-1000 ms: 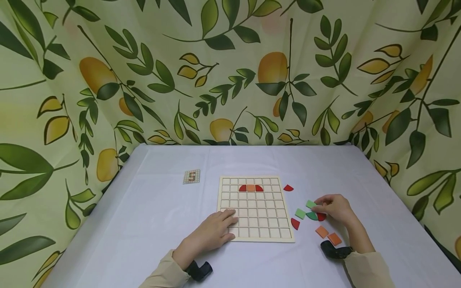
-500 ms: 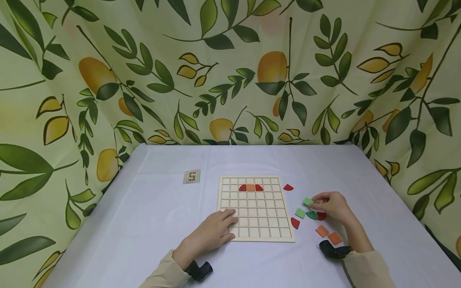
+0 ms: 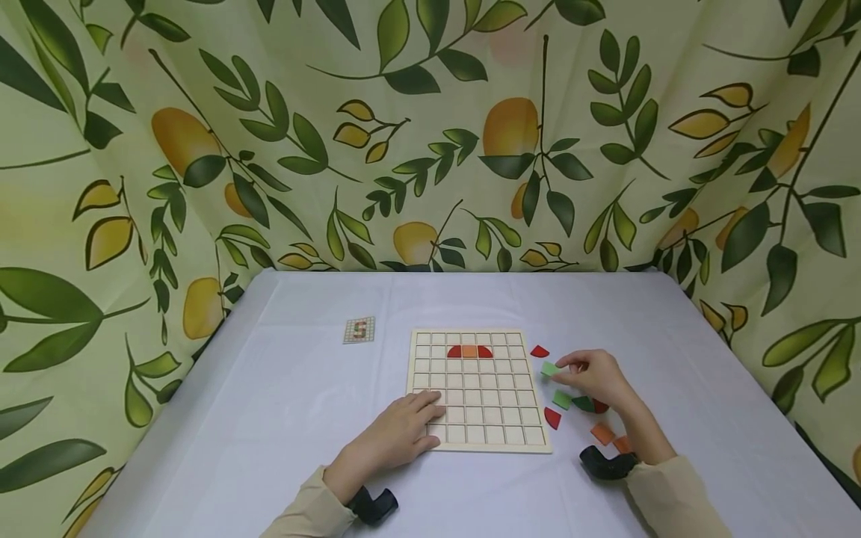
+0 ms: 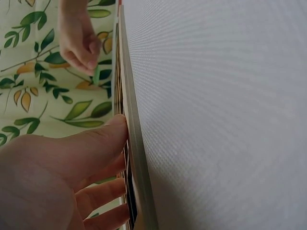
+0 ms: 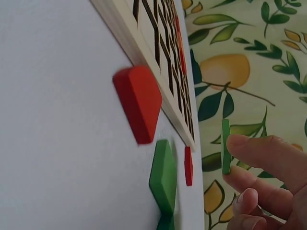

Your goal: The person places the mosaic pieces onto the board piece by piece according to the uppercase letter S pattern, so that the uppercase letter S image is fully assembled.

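A wooden grid board (image 3: 474, 397) lies mid-table. Near its top, an orange square tile (image 3: 469, 351) sits between two red quarter-circle tiles (image 3: 454, 352). My left hand (image 3: 395, 430) rests on the board's lower left corner, fingers extended over the grid and thumb (image 4: 108, 139) at the near edge. Between thumb and fingertips my right hand (image 3: 595, 379) pinches a light green square tile (image 5: 225, 146), held off the table just right of the board. Below that hand lie another green square tile (image 3: 561, 400) and a dark green piece (image 3: 582, 404), partly covered.
Loose red quarter-circle tiles (image 3: 552, 418) and orange square tiles (image 3: 602, 433) lie right of the board, some partly behind the right arm. A small card with a coloured grid pattern (image 3: 359, 329) lies to the left. A leaf-patterned curtain (image 3: 430, 149) hangs behind the table.
My right hand has picked up the light green square tile and carried it left towards the board. My left hand has stayed in place.
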A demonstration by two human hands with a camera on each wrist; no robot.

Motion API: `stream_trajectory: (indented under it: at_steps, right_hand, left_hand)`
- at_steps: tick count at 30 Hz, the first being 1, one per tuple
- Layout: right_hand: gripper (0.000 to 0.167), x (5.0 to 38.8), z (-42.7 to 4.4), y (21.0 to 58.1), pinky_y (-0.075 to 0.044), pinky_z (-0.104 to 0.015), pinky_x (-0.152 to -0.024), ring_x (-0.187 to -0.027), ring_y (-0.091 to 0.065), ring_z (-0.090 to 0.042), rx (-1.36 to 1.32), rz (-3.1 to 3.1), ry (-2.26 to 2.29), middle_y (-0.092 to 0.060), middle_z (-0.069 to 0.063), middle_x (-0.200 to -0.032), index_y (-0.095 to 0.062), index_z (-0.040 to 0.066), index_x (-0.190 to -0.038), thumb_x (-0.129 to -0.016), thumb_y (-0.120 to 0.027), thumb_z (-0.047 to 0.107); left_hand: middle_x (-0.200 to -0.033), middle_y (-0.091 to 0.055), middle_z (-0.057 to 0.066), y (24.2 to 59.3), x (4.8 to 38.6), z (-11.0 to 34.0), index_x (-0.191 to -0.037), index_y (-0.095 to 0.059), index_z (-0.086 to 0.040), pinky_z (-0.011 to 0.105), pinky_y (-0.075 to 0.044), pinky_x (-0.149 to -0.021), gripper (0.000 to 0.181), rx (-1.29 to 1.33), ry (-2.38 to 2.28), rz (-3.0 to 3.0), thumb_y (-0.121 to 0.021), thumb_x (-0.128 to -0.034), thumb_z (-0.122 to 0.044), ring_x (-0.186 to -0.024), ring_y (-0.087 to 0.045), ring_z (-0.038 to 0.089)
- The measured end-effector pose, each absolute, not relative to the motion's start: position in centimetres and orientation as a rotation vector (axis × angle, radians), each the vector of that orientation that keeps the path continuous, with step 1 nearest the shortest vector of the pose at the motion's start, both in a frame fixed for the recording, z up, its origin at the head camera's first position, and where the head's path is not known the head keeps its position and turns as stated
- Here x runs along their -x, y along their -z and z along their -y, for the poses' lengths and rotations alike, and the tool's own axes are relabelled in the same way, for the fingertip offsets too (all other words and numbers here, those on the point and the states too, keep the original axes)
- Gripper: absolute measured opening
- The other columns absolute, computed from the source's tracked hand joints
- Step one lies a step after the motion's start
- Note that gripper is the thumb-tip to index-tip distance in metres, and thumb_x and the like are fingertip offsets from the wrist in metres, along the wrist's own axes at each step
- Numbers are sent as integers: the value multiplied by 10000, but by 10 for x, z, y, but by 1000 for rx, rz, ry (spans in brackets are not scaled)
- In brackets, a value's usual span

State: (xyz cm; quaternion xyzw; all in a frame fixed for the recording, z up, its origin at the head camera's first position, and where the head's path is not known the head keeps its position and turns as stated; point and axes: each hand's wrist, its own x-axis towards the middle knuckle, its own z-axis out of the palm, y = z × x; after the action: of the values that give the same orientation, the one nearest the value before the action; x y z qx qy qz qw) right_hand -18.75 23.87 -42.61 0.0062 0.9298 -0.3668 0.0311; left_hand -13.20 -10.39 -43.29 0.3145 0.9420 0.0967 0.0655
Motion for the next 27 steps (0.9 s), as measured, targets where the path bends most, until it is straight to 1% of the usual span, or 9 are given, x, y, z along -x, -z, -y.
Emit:
stream_trajectory:
  at_steps: [11,17,20,27]
  right_hand:
    - [237,193,-222,428,-325,-194,-500,-653,-419,-133,142,-2873,1155,-465,4,-655,-727,-13,-935,-781,-770,162]
    - [244,195,-211,429,-318,-195,-494,-648,-416,-133,157,-2842,1178,-478,1,-650,-725,-10,-949,-785,-768,166]
    - [240,197,-206,429,-316,-195,-492,-636,-415,-128,205,-2841,1180,-494,-2,-648,-727,-9,-943,-779,-771,161]
    - [205,201,-194,432,-350,-188,-521,-640,-424,-122,304,-2832,1204,-521,-9,-668,-730,-15,-910,-762,-781,118]
  left_hand:
    - [-1506,-438,55,434,133,103,-1359,-527,-125,433,-376,-1157,472,-929,-304,-2840,-576,-947,-351,-1416,-407,243]
    - [-1513,-432,50,434,133,102,-1365,-518,-130,436,-366,-1166,481,-908,-309,-2831,-577,-946,-359,-1421,-403,239]
    - [-1510,-436,46,435,133,102,-1362,-520,-132,433,-369,-1164,481,-909,-300,-2836,-580,-943,-360,-1418,-407,232]
    - [-1509,-436,44,436,134,102,-1361,-521,-134,436,-379,-1154,481,-907,-295,-2837,-583,-941,-360,-1407,-420,230]
